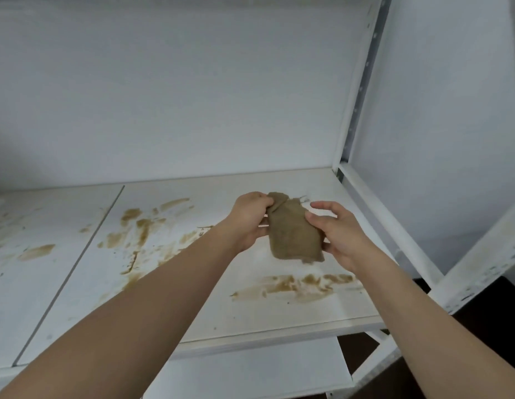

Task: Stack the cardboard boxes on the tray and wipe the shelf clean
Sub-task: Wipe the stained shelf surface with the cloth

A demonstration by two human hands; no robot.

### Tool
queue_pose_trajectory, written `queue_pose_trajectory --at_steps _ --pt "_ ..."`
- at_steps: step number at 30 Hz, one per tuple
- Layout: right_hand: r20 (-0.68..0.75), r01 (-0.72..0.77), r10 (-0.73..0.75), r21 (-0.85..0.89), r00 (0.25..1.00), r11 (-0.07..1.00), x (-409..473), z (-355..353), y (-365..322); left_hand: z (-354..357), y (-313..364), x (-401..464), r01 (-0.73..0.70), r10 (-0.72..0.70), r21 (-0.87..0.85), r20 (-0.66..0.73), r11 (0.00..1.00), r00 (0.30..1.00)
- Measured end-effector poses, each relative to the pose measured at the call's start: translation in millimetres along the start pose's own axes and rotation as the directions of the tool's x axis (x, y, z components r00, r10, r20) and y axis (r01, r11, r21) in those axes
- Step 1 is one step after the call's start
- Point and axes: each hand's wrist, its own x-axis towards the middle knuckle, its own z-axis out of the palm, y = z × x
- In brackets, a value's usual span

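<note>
A brown, stained cloth [292, 234] hangs folded above the white shelf board [210, 306], held between both hands. My left hand [249, 218] grips its upper left corner with curled fingers. My right hand [341, 231] holds its right edge, thumb on the front and fingers behind. Brown smears [141, 226] cover the shelf's middle, and another streak [296, 285] lies under the cloth near the front. No cardboard boxes or tray are in view.
A white metal upright [357, 96] and a side rail [383, 223] bound the shelf on the right. A lower white shelf [250, 372] shows beneath the front edge. A seam [77, 263] splits the board on the left.
</note>
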Motion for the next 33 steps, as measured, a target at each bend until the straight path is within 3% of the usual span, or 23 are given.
queue_pose_trajectory --at_steps 4,8,9,10,12,14,16,19,22,27,33 --pt "-0.037 0.082 -0.089 -0.163 0.995 0.983 25.6 -17.7 -4.6 14.6 -7.5 28.2 0.001 -0.001 -0.028 0.005 1.0 1.0" --pt "-0.161 0.161 -0.198 -0.217 0.967 0.963 57.0 -32.0 0.4 27.3 -11.1 57.3 -0.011 0.025 -0.2 0.066 0.98 0.997" --pt "-0.202 0.157 -0.228 -0.314 0.952 0.936 65.3 -35.3 4.4 29.6 -12.9 64.9 -0.024 0.038 -0.214 0.063 0.977 0.997" --pt "-0.231 0.116 -0.257 -0.489 0.939 0.865 73.0 -38.1 10.3 30.8 -17.0 73.6 -0.042 0.046 -0.17 0.02 0.984 0.999" --pt "-0.245 -0.02 -0.288 -0.793 0.926 0.609 83.5 -40.0 25.6 28.2 -29.8 92.5 -0.084 0.105 0.158 -0.133 0.984 0.986" --pt "-0.192 -0.033 -0.294 -0.882 0.936 0.47 86.7 -35.3 38.2 21.4 -44.3 105.5 -0.137 0.246 0.475 -0.175 0.869 0.953" --pt "-0.1 0.038 -0.315 -0.914 0.944 0.403 91.4 -29.0 47.5 13.4 -54.3 115.2 -0.193 0.332 0.623 -0.113 0.758 0.937" --pt "0.012 0.111 -0.255 -0.918 0.967 0.38 106.1 -20.7 57.0 4.3 -58.6 131.8 -0.189 0.326 0.794 -0.011 0.577 0.945" --pt "0.051 0.089 -0.122 -0.941 0.991 0.327 127.8 -15.0 71.0 3.9 -60.2 144.0 -0.161 0.27 0.882 0.04 0.442 0.962" --pt "0.026 0.042 -0.052 -0.946 0.998 0.322 151.5 -16.3 75.0 7.8 -62.9 162.1 -0.166 0.223 0.914 0.086 0.371 0.971" --pt "0.028 0.035 -0.031 -0.968 0.999 0.248 188.6 -33.1 71.7 5.5 -48.8 186.7 -0.097 0.056 0.976 0.087 0.196 0.995"
